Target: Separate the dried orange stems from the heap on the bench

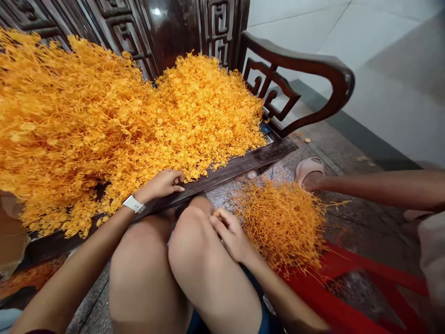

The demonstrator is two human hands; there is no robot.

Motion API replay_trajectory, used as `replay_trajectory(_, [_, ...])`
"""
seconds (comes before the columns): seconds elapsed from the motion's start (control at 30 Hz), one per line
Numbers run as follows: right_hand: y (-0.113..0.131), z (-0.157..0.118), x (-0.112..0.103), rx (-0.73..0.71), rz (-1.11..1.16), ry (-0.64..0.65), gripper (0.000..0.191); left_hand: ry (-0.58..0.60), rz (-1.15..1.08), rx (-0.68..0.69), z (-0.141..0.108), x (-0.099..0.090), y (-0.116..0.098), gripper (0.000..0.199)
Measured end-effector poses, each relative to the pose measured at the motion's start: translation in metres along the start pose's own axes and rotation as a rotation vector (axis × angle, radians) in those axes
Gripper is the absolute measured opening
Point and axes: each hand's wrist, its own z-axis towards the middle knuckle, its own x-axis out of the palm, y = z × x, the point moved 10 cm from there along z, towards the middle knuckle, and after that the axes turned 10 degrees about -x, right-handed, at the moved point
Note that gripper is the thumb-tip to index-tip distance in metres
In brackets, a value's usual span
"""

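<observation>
Right here at my knee my right hand (229,234) is curled shut, fingertips pinched together, while my left hand (159,185) lies open on the orange cordyceps strands (104,125) heaped along the dark carved wooden bench (222,171); a looser pile (281,222) sits on a red stool (313,297), a co-worker's arm (382,190) just beyond

cordyceps heap (194,120): golden orange | bench lattice (219,23): dark brown, key-fret pattern | stool (333,297): red

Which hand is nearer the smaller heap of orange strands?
Right. The right hand sits on the right knee, just beside the heap; the left hand is farther off, at the dark wooden bench edge by the large heap.
</observation>
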Motion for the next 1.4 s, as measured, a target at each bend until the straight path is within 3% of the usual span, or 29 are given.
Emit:
replay_trajectory(0.1, [-0.004,0.046,-0.005,-0.136,-0.381,0.029,0.035,-0.054,0.014,0.039,-0.006,-0.001,-0.009,0.033])
replay_trajectory(0.23, [-0.013,0.105,0.02,-0.247,-0.731,0.246,0.028,-0.131,0.005,0.044,-0.001,0.001,-0.011,0.038])
replay_trajectory(0.3, [-0.018,0.129,0.03,-0.235,-0.871,0.328,0.03,-0.163,0.002,0.061,0.011,0.003,-0.009,0.038])
replay_trajectory(0.4, [-0.022,0.161,0.03,-0.183,-1.032,0.336,0.035,-0.223,-0.012,0.063,0.037,0.0,-0.001,0.034])
replay_trajectory(0.57, [-0.03,0.22,0.022,-0.08,-1.126,0.369,0.036,-0.356,-0.193,0.016,0.08,-0.027,0.011,0.023])
replay_trajectory(0.67, [-0.036,0.249,0.018,-0.004,-1.155,0.397,0.037,-0.343,-0.376,-0.014,0.091,-0.04,0.013,0.017])
replay_trajectory(0.8, [-0.036,0.26,0.024,0.016,-1.173,0.47,0.037,-0.264,-0.459,0.108,0.069,-0.053,-0.009,0.014])
replay_trajectory(0.97, [-0.025,0.237,0.034,0.011,-1.162,0.656,0.035,-0.301,-0.258,0.22,-0.005,-0.092,-0.045,0.009])
replay_trajectory(1.07, [-0.003,0.221,0.038,0.016,-1.169,0.759,0.03,-0.303,-0.215,0.26,-0.047,-0.133,-0.056,0.021])
replay_trajectory(1.17, [0.039,0.219,0.042,-0.009,-1.21,0.768,0.028,-0.563,-0.112,0.19,-0.078,-0.204,-0.036,0.034])
replay_trajectory(1.27, [0.108,0.24,0.06,-0.23,-1.208,0.59,0.034,-0.821,0.174,0.0,-0.095,-0.262,0.003,0.052])
replay_trajectory(1.33, [0.16,0.259,0.08,-0.463,-1.135,0.388,0.034,-0.858,0.328,-0.175,-0.094,-0.281,0.036,0.064])
replay_trajectory(1.4, [0.193,0.275,0.105,-0.641,-1.07,0.223,0.032,-0.859,0.427,-0.295,-0.089,-0.287,0.062,0.073])
